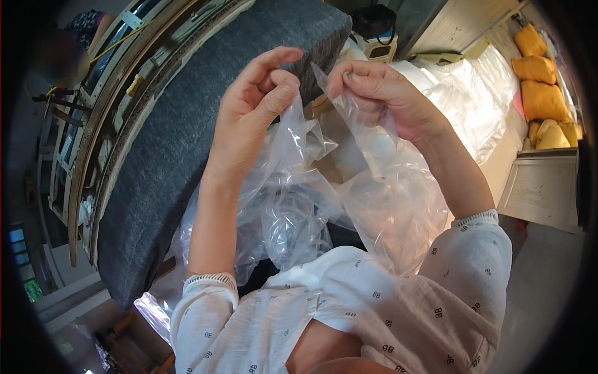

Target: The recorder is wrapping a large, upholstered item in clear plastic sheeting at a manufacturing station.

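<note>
A large clear plastic bag or sheet (283, 212) hangs in loose folds in front of my body. My left hand (258, 103) pinches one edge of it between thumb and fingertips. With curled fingers, my right hand (386, 93) grips another edge a short way to the right, and a pointed corner of film sticks up beside it. Between the two hands the film parts in a gap. Beyond my left forearm stands a long dark grey fabric-covered cushion (180, 124), its top edge passing behind my left hand.
Curved wooden frames (93, 149) lie along the cushion's far left side. White glossy plastic wrapping (479, 93) covers something at the right. Yellow-orange bundles (542, 100) are stacked farther right, above a pale wooden box (539, 187). At upper left another person (84, 25) is partly visible.
</note>
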Motion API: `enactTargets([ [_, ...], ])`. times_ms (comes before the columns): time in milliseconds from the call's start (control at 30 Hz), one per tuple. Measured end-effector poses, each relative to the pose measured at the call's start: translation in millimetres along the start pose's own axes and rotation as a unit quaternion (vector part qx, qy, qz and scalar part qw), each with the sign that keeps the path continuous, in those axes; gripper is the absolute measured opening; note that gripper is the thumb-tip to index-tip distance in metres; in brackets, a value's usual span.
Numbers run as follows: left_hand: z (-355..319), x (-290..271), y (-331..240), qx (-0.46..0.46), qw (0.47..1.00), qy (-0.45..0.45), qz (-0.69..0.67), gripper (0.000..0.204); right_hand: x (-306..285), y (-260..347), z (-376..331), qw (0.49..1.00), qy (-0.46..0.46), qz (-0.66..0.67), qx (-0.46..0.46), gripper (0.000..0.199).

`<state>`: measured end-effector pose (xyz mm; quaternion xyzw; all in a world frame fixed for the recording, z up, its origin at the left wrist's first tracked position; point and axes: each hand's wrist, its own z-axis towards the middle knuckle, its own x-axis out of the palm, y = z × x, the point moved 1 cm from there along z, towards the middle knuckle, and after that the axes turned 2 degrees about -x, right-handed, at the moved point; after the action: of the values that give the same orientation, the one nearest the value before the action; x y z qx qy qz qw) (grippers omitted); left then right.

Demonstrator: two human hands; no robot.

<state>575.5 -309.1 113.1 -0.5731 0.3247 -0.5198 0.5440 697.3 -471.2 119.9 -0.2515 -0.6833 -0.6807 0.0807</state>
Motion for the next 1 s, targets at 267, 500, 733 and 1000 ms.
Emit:
enactTargets([
  [267,-0.8,-1.7,9.8,-0.034,0.997,0.06,-0.022,0.015,11.3,-7.7,1.2,0.999,0.038,-0.001,0.02,0.022],
  [500,4.7,-12.9,20.9,0.042,0.998,-0.028,-0.021,0.007,9.2,0.6,-1.3,0.975,-0.054,-0.208,-0.058,0.022],
  [733,1.5,-26.9,-9.9,0.113,0.97,-0.166,-0.139,0.016,-9.3,31.5,1.3,0.683,-0.157,-0.678,-0.221,0.013],
  [1000,-106.0,-223.2,-117.6,0.235,0.805,-0.402,0.368,0.027,-76.0,32.0,-23.0,0.531,-0.263,-0.798,-0.106,0.016],
])
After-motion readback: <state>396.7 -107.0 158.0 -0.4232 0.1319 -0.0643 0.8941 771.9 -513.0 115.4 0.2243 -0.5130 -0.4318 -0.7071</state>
